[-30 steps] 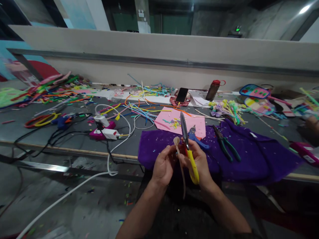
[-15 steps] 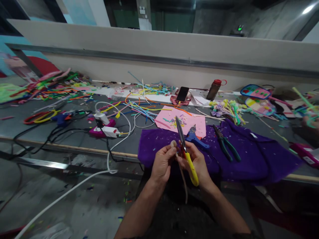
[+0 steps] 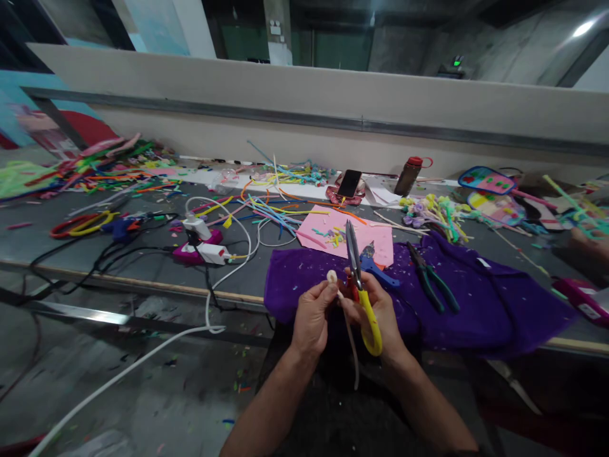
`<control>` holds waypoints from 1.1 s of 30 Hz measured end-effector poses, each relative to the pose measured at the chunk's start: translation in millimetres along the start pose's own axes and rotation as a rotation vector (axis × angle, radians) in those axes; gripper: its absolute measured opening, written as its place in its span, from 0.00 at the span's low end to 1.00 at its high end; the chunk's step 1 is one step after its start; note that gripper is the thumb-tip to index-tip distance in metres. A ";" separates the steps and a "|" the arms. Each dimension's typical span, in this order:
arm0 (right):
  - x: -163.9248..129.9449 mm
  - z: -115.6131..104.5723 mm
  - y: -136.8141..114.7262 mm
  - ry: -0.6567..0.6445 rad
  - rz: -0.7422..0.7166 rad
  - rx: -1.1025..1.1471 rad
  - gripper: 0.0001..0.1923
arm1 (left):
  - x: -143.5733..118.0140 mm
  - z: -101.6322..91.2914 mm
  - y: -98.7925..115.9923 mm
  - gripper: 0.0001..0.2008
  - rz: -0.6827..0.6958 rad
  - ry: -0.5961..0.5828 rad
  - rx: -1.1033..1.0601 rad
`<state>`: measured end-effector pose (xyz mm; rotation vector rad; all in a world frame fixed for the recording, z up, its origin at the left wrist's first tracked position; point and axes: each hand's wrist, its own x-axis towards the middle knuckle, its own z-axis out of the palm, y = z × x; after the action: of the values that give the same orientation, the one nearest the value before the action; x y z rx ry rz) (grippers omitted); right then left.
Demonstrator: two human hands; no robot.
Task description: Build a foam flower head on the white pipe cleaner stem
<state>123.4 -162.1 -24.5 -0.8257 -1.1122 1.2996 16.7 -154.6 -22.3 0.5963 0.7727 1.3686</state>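
My left hand (image 3: 311,317) pinches the curled end of a whitish pipe cleaner (image 3: 352,346), its small loop showing above my fingertips. The rest of the strip hangs down between my wrists. My right hand (image 3: 380,314) is wrapped round scissors (image 3: 353,251) with yellow and red handles, blades pointing up and away. Its fingertips also touch the pipe cleaner close to my left hand. Both hands are over the near edge of a purple cloth (image 3: 480,304). Just beyond the scissors lies a blue glue gun (image 3: 378,270), with green-handled pliers (image 3: 432,279) to its right.
Cut bits lie on a pink sheet (image 3: 314,231). Loose pipe cleaners (image 3: 271,212), a phone (image 3: 349,184) and a bottle (image 3: 408,178) are behind. A power strip (image 3: 197,247) with cables sits left, near other scissors (image 3: 80,225). Another person's hand (image 3: 590,244) is at far right.
The scissors have tilted slightly, their tips shifting to the right. The pipe cleaner's loop has turned more toward me. Both hands keep their hold.
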 end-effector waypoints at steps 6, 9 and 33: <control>2.7 -0.3 -5.8 0.037 0.005 -0.033 0.26 | -5.8 4.8 4.3 0.12 0.000 -0.083 0.036; 2.5 1.1 -9.9 0.032 0.025 -0.024 0.25 | -6.7 4.8 5.7 0.11 -0.004 -0.080 0.053; -1.1 0.2 -13.3 -0.084 0.074 -0.046 0.24 | -1.4 -4.8 5.8 0.11 -0.021 -0.036 0.135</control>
<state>127.5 -164.9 -12.1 -0.8600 -1.1913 1.3857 9.3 -155.5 -20.6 0.7143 0.8446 1.2900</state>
